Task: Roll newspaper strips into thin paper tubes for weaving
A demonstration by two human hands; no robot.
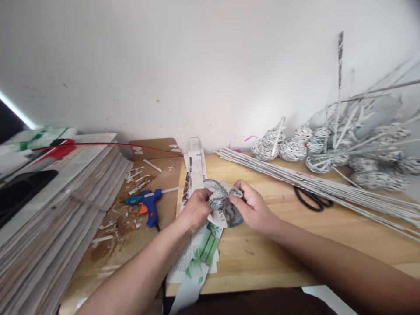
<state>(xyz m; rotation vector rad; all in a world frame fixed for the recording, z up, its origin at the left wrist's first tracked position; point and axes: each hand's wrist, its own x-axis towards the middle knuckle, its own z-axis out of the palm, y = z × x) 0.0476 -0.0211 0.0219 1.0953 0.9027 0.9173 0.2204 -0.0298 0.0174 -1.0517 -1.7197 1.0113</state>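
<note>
A crumpled grey cloth point(221, 192) with a dark checked edge is held up over the table between my hands. My left hand point(197, 209) grips its left side, the fingers partly hidden behind it. On its right side my right hand point(251, 204) pinches the cloth between thumb and fingers. A pale piece with dark printed marks hangs at the cloth's lower edge. Beneath my hands lie strips of printed newspaper point(196, 170) and a green-and-white paper strip point(207, 249).
Left are a blue glue gun point(151, 208), paper scraps and a tall paper stack point(82, 197) with a dark phone point(28, 190). Right are long rolled paper sticks point(295, 175), black-handled scissors point(311, 200) and several woven paper pieces point(292, 149) along the wall.
</note>
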